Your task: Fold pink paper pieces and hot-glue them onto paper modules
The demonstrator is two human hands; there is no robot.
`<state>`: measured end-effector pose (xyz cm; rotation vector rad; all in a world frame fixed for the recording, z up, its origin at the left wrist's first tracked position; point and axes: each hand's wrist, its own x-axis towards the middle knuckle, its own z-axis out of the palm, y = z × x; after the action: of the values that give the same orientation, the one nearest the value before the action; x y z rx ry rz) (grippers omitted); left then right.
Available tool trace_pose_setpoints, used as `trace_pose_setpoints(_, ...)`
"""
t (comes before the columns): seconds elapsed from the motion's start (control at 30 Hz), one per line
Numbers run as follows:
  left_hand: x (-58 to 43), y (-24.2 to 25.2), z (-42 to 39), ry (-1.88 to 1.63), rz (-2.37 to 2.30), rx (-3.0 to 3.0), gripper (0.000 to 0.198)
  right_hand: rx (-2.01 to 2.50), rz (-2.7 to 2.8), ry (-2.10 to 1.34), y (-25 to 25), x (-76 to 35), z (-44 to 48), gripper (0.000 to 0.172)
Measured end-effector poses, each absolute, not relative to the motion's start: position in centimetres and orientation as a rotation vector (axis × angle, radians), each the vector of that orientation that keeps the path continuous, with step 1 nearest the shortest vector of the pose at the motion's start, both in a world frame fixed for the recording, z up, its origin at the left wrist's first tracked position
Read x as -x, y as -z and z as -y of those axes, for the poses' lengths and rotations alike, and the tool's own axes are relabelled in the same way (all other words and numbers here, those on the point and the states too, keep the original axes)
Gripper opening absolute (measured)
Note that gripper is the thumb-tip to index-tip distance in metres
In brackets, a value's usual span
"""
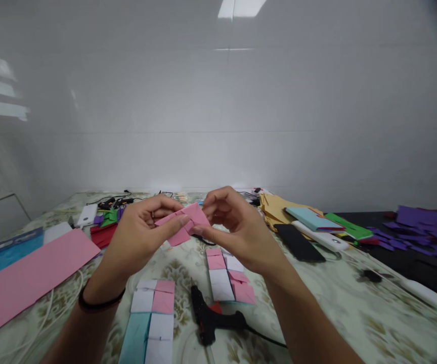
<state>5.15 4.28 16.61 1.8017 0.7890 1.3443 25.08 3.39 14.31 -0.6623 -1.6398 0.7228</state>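
Note:
A folded pink paper piece (188, 217) is held up above the table. My left hand (142, 232) pinches it between thumb and fingers, the thumb lying on its face. My right hand (237, 227) is at the piece's right edge, thumb and fingers curled around its corner. Below, a black glue gun (214, 318) lies on the floral tablecloth. To its left is a folded-paper strip (161, 323) of pink, white and light blue squares. Behind the glue gun, partly under my right hand, sits another pink and white folded strip (221, 283).
Pink card (32, 278) and a blue packet (9, 255) lie left. On the right are a black phone (298, 242), a white power strip (320, 236), yellow paper (287, 205) and purple paper pieces (427, 227). Cables cross the tablecloth (336, 303).

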Motion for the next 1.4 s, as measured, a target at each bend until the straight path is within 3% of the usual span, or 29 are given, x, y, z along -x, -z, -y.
trace_pose_setpoints(0.37,-5.1,-16.4,-4.5,-1.303,-0.786,-1.8,0.017,0.704,1.647,-0.725,-14.5,-25.1,-3.6,0.021)
trace_pose_setpoints(0.9,-4.9,-16.3,-4.1,-1.148,-0.829,-1.905,0.013,0.799,1.748,-0.558,-14.2,-25.0,-2.2,0.032)
trace_pose_setpoints(1.27,-3.4,-7.3,-2.8,-0.632,-0.946,-1.937,0.012,1.161,2.04,-0.764,-5.4,-26.6,1.4,0.039)
trace_pose_setpoints(1.4,-2.8,-4.7,-2.3,-0.567,-1.036,-1.952,0.042,1.286,2.205,-0.612,-1.9,-28.6,2.4,0.014)
